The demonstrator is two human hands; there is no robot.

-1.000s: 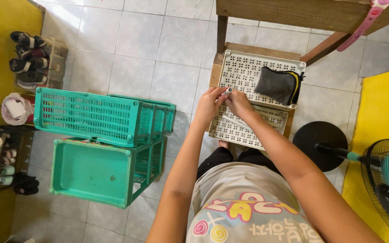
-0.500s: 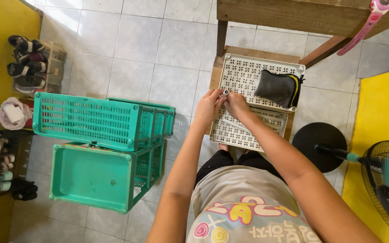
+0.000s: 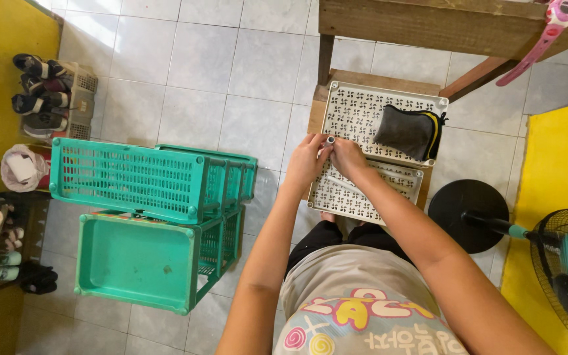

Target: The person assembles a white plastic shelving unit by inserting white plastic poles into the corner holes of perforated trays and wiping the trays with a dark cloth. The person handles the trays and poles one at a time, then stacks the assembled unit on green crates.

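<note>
Now the person stands over a small wooden stool [image 3: 371, 80] and works with both hands at the corner of a white plastic shelf tray [image 3: 381, 118] full of small cut-out holes. The left hand [image 3: 307, 161] and the right hand [image 3: 346, 158] are close together, almost touching, and both pinch a short grey tube [image 3: 329, 140] that stands upright at the near left corner of this tray. It looks like a leg post of a small rack. A second white tray [image 3: 363, 190] of the same kind lies just under and in front of the first one, partly hidden by the hands. On the upper tray, near its right side, rests a dark grey pouch [image 3: 407, 133] with a yellow edge.

I judge that the step in hand is the fitting of this post into the corner socket of the tray. The next move calls for keeping the tube straight and pressing it down firmly, while one hand steadies the tray so it does not slide from the stool.

To the person's left stands a green plastic rack [image 3: 152, 217] of the same style, on the tiled floor [image 3: 231, 85]. A standing fan [image 3: 560, 250] is at the right.
</note>
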